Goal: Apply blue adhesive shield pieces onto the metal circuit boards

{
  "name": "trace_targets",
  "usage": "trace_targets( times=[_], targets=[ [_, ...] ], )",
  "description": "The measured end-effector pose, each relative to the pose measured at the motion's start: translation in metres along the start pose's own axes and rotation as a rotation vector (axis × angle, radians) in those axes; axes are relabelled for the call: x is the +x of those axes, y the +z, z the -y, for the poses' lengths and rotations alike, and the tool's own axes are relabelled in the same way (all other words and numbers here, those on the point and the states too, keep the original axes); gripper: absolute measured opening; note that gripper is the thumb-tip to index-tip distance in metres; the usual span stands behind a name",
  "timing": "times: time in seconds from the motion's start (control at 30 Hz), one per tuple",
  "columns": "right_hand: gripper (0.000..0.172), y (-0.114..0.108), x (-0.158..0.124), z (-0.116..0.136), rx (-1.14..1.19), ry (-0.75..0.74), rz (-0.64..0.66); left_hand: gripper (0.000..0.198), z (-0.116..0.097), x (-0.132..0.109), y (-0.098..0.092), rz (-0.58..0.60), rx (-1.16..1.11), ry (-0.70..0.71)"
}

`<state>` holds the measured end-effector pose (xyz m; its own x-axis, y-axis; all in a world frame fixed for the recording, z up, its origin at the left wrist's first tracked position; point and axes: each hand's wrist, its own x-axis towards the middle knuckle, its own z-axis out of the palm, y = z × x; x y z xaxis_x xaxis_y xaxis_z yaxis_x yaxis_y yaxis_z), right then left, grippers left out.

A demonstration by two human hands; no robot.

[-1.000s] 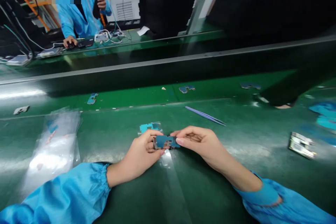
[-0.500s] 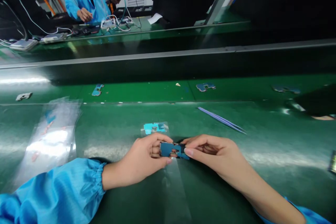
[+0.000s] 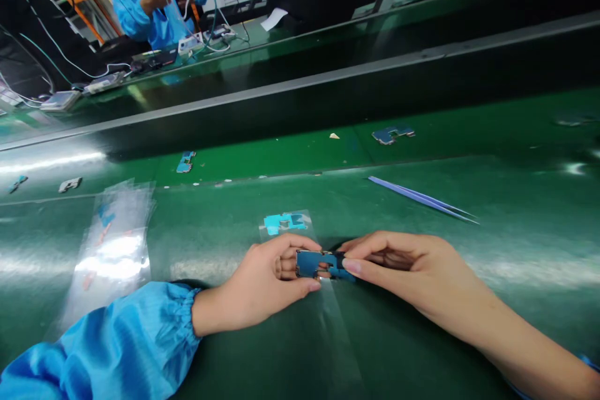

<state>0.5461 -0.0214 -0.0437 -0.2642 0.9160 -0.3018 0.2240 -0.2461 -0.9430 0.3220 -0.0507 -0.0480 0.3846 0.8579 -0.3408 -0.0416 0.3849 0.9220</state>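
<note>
Over the table [image 3: 225,219], the left hand [image 3: 255,290] holds the circuit board [image 3: 309,264] between thumb and fingers at one end; the right hand [image 3: 412,269] pinches the other. Its long axis runs left to right across the view, right end slightly lower. It looks light, stiff and fragile (crowded with small details), best gripped by its edges.

You are in an electronics workshop, shown by the green workbench [image 3: 234,356], scattered circuit boards [image 3: 385,135], tweezers [image 3: 412,194] and blue-coated co-worker [image 3: 126,9] opposite you.
</note>
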Motion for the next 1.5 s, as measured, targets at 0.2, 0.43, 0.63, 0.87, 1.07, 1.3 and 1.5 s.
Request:
trace_targets(
  times=[0.2,0.43,0.63,0.87,1.07,1.3,1.5],
  targets=[
    [0.034,0.0001,-0.0002,-0.0004,0.022,-0.006,0.012,0.037,-0.0026,-0.0011,0.0006,-0.004,0.007,-0.008],
    [0.032,-0.0008,-0.0008,-0.0031,0.039,-0.021,0.043,0.037,-0.0029,-0.0015,0.0001,-0.004,0.008,-0.008],
    [0.032,-0.0012,-0.0023,-0.0033,0.020,-0.039,0.048,0.038,-0.0034,-0.0021,-0.0002,-0.023,0.068,-0.011],
    [0.028,-0.0008,-0.0034,-0.0047,0.040,-0.065,0.060,0.037,-0.0028,-0.0021,0.0007,-0.001,0.057,0.035],
    [0.025,-0.0014,-0.0061,-0.0022,0.035,-0.053,0.065,0.034,-0.0075,-0.0024,0.0019,0.003,0.063,0.035],
    [0.024,-0.0014,-0.0062,-0.0021,0.012,-0.073,0.059,0.032,-0.0071,-0.0024,0.0017,0.002,0.059,0.044],
    [0.025,-0.0001,-0.0060,-0.0028,-0.013,-0.083,0.043,0.031,-0.0043,-0.0026,0.0024,-0.010,0.033,0.049]
  ],
)
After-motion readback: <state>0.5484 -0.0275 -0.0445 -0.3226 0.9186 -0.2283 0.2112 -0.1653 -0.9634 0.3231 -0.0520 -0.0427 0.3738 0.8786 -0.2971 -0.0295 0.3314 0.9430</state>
